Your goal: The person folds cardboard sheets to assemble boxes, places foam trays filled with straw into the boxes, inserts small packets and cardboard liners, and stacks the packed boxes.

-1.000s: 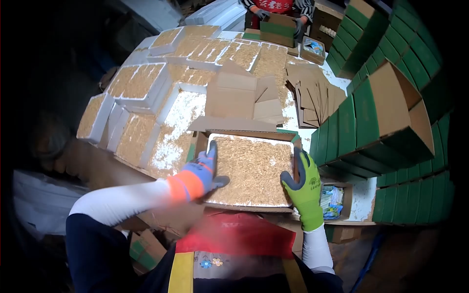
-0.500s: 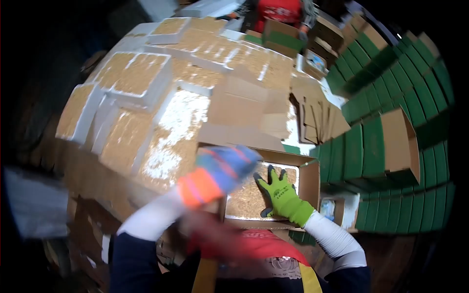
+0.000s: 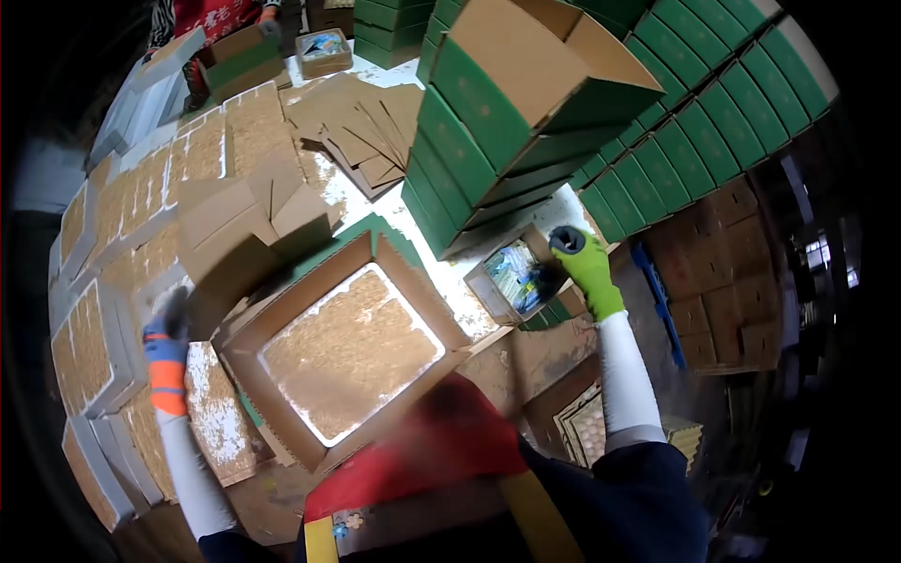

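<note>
Green cartons [image 3: 469, 131] stand right of the open box [image 3: 352, 352]; apron [image 3: 211, 13] lettering beyond is illegible. Blurred left hand [image 3: 166, 328] nears its flap [image 3: 230, 281]; right hand [image 3: 584, 261] curls beside packets [image 3: 518, 278], grips unclear.

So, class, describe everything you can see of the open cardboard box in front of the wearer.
The open brown cardboard box shows green on its outside and plain brown inner walls. It sits mouth up, turned at an angle, on the white table. Inside lies a white-rimmed tray of tan flakes. The gloved left hand is beside it; blur hides whether its fingers touch.
</note>
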`<state>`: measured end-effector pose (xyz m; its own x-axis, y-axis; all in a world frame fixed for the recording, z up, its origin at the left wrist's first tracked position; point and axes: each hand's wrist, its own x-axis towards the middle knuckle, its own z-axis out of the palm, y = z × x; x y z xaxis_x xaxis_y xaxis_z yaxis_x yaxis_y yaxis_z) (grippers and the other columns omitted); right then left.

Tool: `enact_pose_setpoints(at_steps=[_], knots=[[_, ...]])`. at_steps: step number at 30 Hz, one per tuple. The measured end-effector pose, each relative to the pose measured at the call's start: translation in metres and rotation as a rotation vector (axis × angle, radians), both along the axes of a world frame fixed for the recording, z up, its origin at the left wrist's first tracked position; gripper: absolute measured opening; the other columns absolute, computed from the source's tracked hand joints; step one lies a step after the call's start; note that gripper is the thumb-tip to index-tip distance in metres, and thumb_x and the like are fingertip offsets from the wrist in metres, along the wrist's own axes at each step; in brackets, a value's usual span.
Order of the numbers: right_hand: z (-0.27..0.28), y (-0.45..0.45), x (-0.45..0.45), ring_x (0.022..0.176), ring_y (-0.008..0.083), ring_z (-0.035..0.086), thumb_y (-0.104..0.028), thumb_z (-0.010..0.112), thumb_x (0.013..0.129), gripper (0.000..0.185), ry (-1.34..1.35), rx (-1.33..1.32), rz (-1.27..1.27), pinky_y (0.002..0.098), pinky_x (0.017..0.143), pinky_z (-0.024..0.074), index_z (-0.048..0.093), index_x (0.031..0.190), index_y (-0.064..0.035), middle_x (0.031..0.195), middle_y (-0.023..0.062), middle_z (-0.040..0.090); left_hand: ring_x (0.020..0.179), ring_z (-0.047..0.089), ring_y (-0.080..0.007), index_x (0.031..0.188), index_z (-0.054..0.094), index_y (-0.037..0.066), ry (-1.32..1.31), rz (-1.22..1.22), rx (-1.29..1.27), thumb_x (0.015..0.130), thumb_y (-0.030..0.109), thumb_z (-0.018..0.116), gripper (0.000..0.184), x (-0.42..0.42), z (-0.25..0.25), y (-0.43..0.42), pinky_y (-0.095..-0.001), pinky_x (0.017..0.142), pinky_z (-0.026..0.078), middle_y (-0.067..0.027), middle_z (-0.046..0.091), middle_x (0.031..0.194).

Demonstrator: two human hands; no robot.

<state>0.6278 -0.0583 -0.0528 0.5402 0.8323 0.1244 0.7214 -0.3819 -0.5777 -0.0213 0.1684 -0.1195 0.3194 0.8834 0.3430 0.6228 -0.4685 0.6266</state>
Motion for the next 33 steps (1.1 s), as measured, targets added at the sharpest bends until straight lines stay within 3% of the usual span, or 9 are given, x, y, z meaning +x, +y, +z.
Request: enact_pose_setpoints(at_steps=[5, 7, 13, 16, 19, 22, 26, 29, 33], knots=[[-0.075, 0.014, 0.004, 0.1, 0.0288, 0.062, -0.046, 0.07, 0.074, 0.048, -0.19, -0.405, -0.118, 0.039, 0.086, 0.048, 0.067, 0.105, -0.0085, 0.109, 0.0139, 0.065, 0.108, 0.058, -0.0153, 0.124, 0.056, -0.002, 0.022, 0.049, -0.212, 0.09, 0.005, 0.06, 0.036, -0.001, 0.065, 0.028, -0.0292, 0.095, 0.043, -0.0105, 0.063, 0.117], [-0.132, 0.018, -0.001, 0.112, 0.032, 0.055, -0.05, 0.066, 0.077, 0.054, -0.664, -0.554, -0.136, 0.0413, 0.094, 0.0427, 0.065, 0.109, -0.006, 0.125, 0.0155, 0.057, 0.108, 0.058, -0.0158, 0.125, 0.055, -0.002, 0.016, 0.005, -0.156, 0.09, 0.003, 0.059, 0.036, 0.008, 0.071, 0.028, -0.0292, 0.095, 0.043, -0.011, 0.063, 0.118], [-0.155, 0.018, 0.014, 0.107, 0.0338, 0.055, -0.045, 0.057, 0.084, 0.048, -0.265, -0.264, -0.238, 0.0434, 0.093, 0.0418, 0.061, 0.117, -0.0093, 0.116, 0.0175, 0.061, 0.106, 0.059, -0.0173, 0.122, 0.057, -0.001, 0.111, 0.052, -0.038, 0.088, -0.001, 0.058, 0.034, 0.027, 0.094, -0.001, -0.0307, 0.093, 0.044, -0.0112, 0.064, 0.113], [-0.111, 0.006, 0.003, 0.1, 0.0359, 0.056, -0.027, 0.073, 0.073, 0.036, -0.466, 0.137, -0.324, 0.0452, 0.089, 0.0444, 0.066, 0.101, -0.0053, 0.106, 0.0194, 0.061, 0.103, 0.061, -0.0209, 0.118, 0.061, 0.003, 0.212, 0.069, 0.228, 0.083, -0.006, 0.059, 0.036, 0.056, 0.137, -0.047, -0.0313, 0.091, 0.046, -0.012, 0.064, 0.111], [-0.003, 0.021, -0.086, 0.093, 0.0293, 0.055, -0.008, 0.074, 0.065, 0.036, 0.095, 0.519, 0.131, 0.0355, 0.081, 0.046, 0.064, 0.098, -0.0008, 0.1, 0.0123, 0.056, 0.096, 0.063, -0.0284, 0.113, 0.065, 0.006, 0.085, 0.126, 0.358, 0.078, -0.009, 0.061, 0.038, 0.105, 0.176, -0.107, -0.033, 0.084, 0.05, -0.0131, 0.064, 0.106], [0.053, 0.037, -0.185, 0.115, 0.0357, 0.045, -0.021, 0.073, 0.066, 0.04, -0.145, 0.385, 0.818, 0.0469, 0.098, 0.0349, 0.065, 0.103, -0.0079, 0.12, 0.016, 0.053, 0.079, 0.061, -0.0244, 0.107, 0.066, 0.01, 0.565, -0.158, 0.605, 0.069, 0.012, 0.062, 0.038, 0.148, 0.18, -0.153, -0.0354, 0.062, 0.05, -0.0094, 0.062, 0.096], [0.028, 0.043, -0.182, 0.121, 0.0343, 0.042, -0.024, 0.07, 0.072, 0.046, -0.14, 0.326, 0.741, 0.0482, 0.104, 0.0276, 0.06, 0.115, -0.0102, 0.13, 0.0159, 0.049, 0.079, 0.056, -0.0232, 0.096, 0.063, 0.003, 0.696, -0.506, 0.269, 0.077, 0.015, 0.056, 0.024, 0.189, 0.134, -0.214, -0.0335, 0.059, 0.048, -0.0088, 0.056, 0.092], [0.048, 0.044, -0.158, 0.101, 0.0254, 0.059, -0.001, 0.064, 0.079, 0.025, 0.307, 0.488, 0.484, 0.0332, 0.079, 0.0511, 0.063, 0.104, -0.001, 0.118, 0.0117, 0.057, 0.081, 0.057, -0.0261, 0.085, 0.062, 0.003, 0.567, -0.592, -0.049, 0.077, 0.014, 0.056, 0.015, 0.203, 0.093, -0.211, -0.0358, 0.061, 0.05, -0.0092, 0.055, 0.091], [0.065, 0.043, -0.154, 0.096, 0.0248, 0.061, 0.0, 0.064, 0.08, 0.023, 0.207, 0.477, 0.577, 0.0321, 0.083, 0.0488, 0.063, 0.103, 0.0007, 0.108, 0.0126, 0.062, 0.091, 0.059, -0.0268, 0.085, 0.064, 0.004, 0.928, -0.606, -0.054, 0.076, 0.012, 0.056, 0.014, 0.215, 0.102, -0.202, -0.0384, 0.067, 0.053, -0.0096, 0.058, 0.098]])
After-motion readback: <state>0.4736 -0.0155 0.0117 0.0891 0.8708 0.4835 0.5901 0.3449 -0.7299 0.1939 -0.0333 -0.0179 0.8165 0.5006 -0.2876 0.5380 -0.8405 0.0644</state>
